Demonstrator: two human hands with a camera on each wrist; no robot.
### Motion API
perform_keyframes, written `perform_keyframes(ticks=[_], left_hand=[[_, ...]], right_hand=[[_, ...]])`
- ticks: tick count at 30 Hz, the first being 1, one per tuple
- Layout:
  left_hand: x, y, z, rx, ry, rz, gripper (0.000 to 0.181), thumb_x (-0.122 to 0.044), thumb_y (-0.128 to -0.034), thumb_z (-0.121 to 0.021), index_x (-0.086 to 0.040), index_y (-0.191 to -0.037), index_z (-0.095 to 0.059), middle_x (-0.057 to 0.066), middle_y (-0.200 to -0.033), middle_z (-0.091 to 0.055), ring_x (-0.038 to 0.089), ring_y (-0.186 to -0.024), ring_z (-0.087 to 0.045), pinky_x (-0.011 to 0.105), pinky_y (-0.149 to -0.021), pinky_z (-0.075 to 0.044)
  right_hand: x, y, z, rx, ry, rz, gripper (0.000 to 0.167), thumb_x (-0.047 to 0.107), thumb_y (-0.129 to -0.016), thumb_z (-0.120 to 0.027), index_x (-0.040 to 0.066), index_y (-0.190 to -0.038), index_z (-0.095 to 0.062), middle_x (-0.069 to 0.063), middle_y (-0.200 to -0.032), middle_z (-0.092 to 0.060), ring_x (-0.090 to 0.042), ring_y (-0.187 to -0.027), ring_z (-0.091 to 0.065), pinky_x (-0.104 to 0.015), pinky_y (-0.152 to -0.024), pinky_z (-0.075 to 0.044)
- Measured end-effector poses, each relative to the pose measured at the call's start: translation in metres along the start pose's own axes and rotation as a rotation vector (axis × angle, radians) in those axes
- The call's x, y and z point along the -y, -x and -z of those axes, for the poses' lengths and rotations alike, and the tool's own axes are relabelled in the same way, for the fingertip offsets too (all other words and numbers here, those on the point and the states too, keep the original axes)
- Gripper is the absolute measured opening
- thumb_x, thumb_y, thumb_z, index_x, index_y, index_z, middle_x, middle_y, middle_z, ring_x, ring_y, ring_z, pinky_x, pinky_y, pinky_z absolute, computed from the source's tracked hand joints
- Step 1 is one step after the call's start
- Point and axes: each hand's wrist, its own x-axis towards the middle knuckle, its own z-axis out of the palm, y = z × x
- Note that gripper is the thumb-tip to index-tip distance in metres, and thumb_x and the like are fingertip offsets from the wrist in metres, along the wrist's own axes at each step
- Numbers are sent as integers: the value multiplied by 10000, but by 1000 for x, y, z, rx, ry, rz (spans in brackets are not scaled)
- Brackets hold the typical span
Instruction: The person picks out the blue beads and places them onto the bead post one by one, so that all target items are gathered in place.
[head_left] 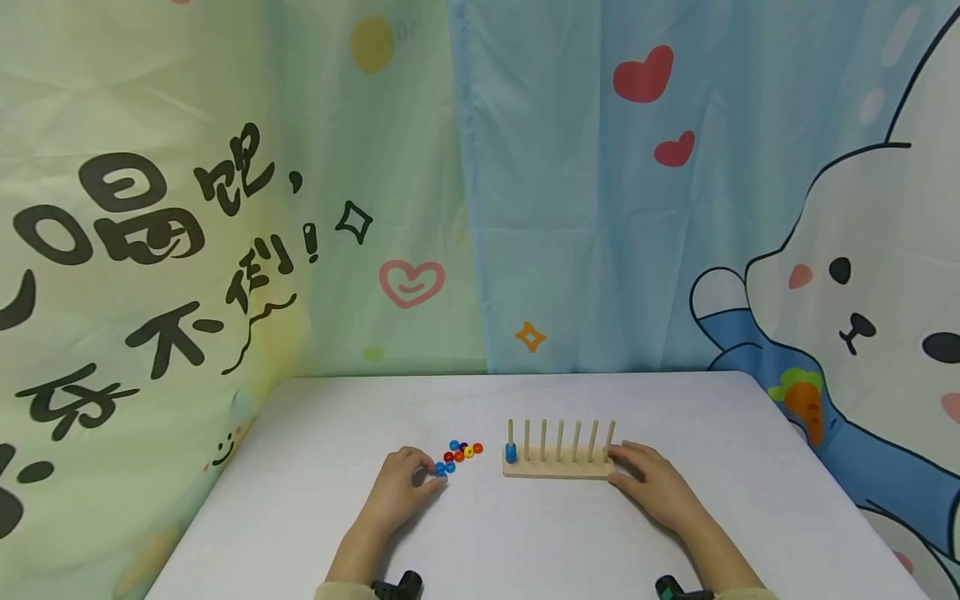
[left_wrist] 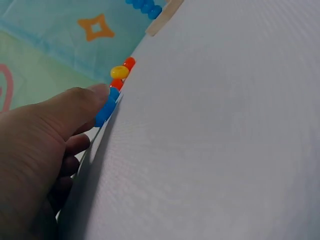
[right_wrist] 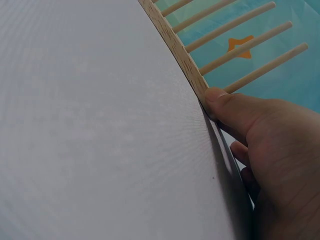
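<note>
On the white table stands a wooden peg board [head_left: 558, 471] with a row of upright pegs. Blue beads [head_left: 511, 453] are stacked on its leftmost peg; the other pegs are bare. Thumb and fingers of my right hand [head_left: 660, 487] grip the board's right end, the thumb [right_wrist: 217, 96] against its front edge. To the board's left lies a small group of loose beads in blue, red, yellow and a dark colour, among them a yellow bead [head_left: 468, 452]. At the near side of this group my left hand [head_left: 397, 492] pinches a blue bead [left_wrist: 103, 115], partly hidden by the thumb.
The white tabletop [head_left: 525, 542] reaches back to a printed curtain [head_left: 540, 208] with hearts, lettering and a cartoon animal. Dark wrist devices [head_left: 401, 586] show at the bottom edge near both sleeves.
</note>
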Motion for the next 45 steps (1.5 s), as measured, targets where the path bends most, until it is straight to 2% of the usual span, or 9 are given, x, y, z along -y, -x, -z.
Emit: perform_keyframes(ticks=[6,13,25,29,37,42,45], left_hand=[[-1,1,-2,-22,-38,-25,184,-320,-806,-810,-231,-879,-666,-4,-1062,-642,260,-1092,-572,470,-988,-467],[-2,2,-3,-21,-68,-1,179,-351,-819,-796,-248,-912,-683,-1,-1095,-641,255,-1114,-565,460,-997,-469],[-1,2,-3,-36,-76,-3,158,-335,-823,-795,-247,-901,-689,-11,-1079,-647,255,-1108,-572,457,-986,-479],[-2,2,-3,-28,-57,15,154,-346,-837,-781,-248,-920,-695,-3,-1104,-654,253,-1123,-572,462,-993,-480],[-3,3,-1,-30,35,59,166,-339,-856,-764,-227,-964,-707,-6,-1112,-663,242,-1142,-572,471,-1012,-475],[-5,2,0,-39,63,67,179,-323,-876,-749,-222,-1017,-705,-35,-1096,-662,200,-1113,-579,437,-980,-500],[-9,0,3,-57,102,62,174,-303,-895,-730,-218,-1042,-695,-46,-1070,-662,156,-1039,-595,395,-915,-524]], right_hand=[[0,-1,1,-1,-2,8,503,399,-922,-671,132,-1343,-600,-263,-1444,-481,-509,-1336,-421,-703,-1039,-331],[-3,-1,-1,0,-5,6,502,392,-918,-677,134,-1342,-601,-255,-1445,-484,-507,-1336,-422,-703,-1038,-333],[-2,-1,-1,-2,-13,13,502,395,-921,-673,133,-1342,-601,-258,-1445,-482,-506,-1340,-416,-707,-1041,-326],[-2,0,-1,-2,-18,9,494,387,-919,-678,137,-1339,-604,-257,-1443,-485,-506,-1339,-419,-704,-1044,-325],[-1,0,-1,7,-27,-13,500,401,-921,-671,148,-1347,-599,-254,-1461,-466,-507,-1351,-403,-708,-1048,-318],[0,1,-1,2,-21,-13,497,400,-920,-673,153,-1345,-602,-249,-1460,-470,-503,-1352,-406,-708,-1046,-320],[-1,1,-1,-4,-13,-6,492,387,-918,-679,151,-1343,-604,-248,-1454,-477,-503,-1346,-412,-706,-1041,-328]])
